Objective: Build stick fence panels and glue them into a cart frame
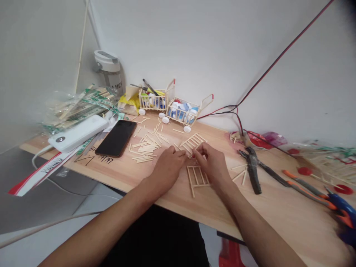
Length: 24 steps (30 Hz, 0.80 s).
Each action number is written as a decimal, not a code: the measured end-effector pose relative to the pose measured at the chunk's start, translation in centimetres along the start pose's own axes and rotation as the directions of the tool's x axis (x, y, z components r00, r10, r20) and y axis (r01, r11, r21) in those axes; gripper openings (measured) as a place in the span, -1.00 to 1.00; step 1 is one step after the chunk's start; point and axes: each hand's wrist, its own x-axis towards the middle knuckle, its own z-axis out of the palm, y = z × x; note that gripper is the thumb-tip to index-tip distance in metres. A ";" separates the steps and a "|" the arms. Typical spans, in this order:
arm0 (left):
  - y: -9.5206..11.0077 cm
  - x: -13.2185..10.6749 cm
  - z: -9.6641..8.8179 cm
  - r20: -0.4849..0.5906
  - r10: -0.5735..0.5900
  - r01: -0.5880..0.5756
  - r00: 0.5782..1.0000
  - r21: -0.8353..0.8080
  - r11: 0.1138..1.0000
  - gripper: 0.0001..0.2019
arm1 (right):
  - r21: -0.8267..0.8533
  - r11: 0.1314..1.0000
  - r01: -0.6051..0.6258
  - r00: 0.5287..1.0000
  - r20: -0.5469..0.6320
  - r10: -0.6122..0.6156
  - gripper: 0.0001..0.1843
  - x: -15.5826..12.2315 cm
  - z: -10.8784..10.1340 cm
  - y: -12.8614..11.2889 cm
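My left hand (170, 168) and my right hand (210, 163) meet at the near edge of a small slatted frame of wooden sticks (194, 142). The fingers of both hands are closed on that edge, the right in a pinch; their fingertips partly cover it. Nearer to me, a second stick frame (197, 176) lies flat on the table, its right end beside my right wrist. A pile of short cut sticks (147, 148) is spread to the left of my left hand.
Two little stick carts (182, 112) stand at the wall, loaded with bottle caps and pens. A phone (116, 138) and white power bank (79, 133) lie left. Black-handled cutters (253, 172), orange-handled pliers (308, 189) and a blue tool (343, 211) lie right. Cables run along the wall.
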 end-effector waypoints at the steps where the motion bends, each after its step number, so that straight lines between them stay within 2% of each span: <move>1: 0.0 0.0 0.0 0.004 0.005 -0.005 1.000 0.008 1.000 -0.70 | -0.003 1.000 0.005 1.000 -0.003 -0.005 -0.80 0.0 0.0 0.1; 5: 0.0 0.0 -0.1 0.012 0.035 -0.035 0.999 0.019 0.999 -0.71 | -0.007 1.000 0.004 1.000 -0.003 -0.004 -0.80 0.1 0.1 0.2; 24: 0.1 0.0 -0.3 -0.010 0.009 -0.009 1.000 -0.001 1.000 -0.71 | -0.011 1.000 0.004 1.000 0.007 -0.004 -0.81 0.0 0.0 0.0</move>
